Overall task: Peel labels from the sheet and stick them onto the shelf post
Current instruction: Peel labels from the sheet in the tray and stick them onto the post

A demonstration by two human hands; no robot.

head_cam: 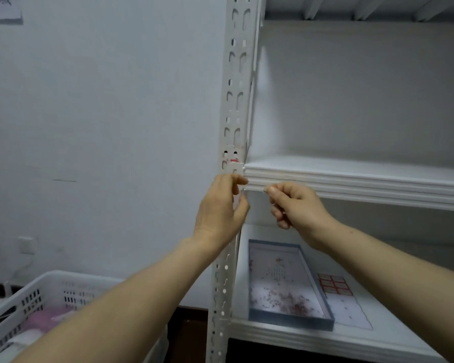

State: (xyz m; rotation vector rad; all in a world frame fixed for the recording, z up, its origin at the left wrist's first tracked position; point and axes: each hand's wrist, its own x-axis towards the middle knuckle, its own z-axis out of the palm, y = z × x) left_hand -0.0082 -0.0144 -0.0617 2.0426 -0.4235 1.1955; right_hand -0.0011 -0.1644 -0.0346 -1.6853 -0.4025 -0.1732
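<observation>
The white slotted shelf post [235, 82] runs up the middle of the view. Small white labels with red marks [233, 161] sit on it just above the middle shelf. My left hand [220, 208] wraps around the post below them, thumb and fingers pinching a white label [236, 199] against the metal. My right hand [296, 205] hovers just right of the post under the shelf edge, fingers curled, thumb and forefinger pinched together; whether they hold anything is unclear. The label sheet [336, 285], with red-bordered labels, lies on the lower shelf.
A shallow blue-rimmed tray [288, 319] with paper scraps rests on the lower shelf [378, 339] beside the sheet. The middle shelf [351, 184] juts out right of the post. A white slotted plastic crate [32, 299] stands at lower left. A bare wall is behind.
</observation>
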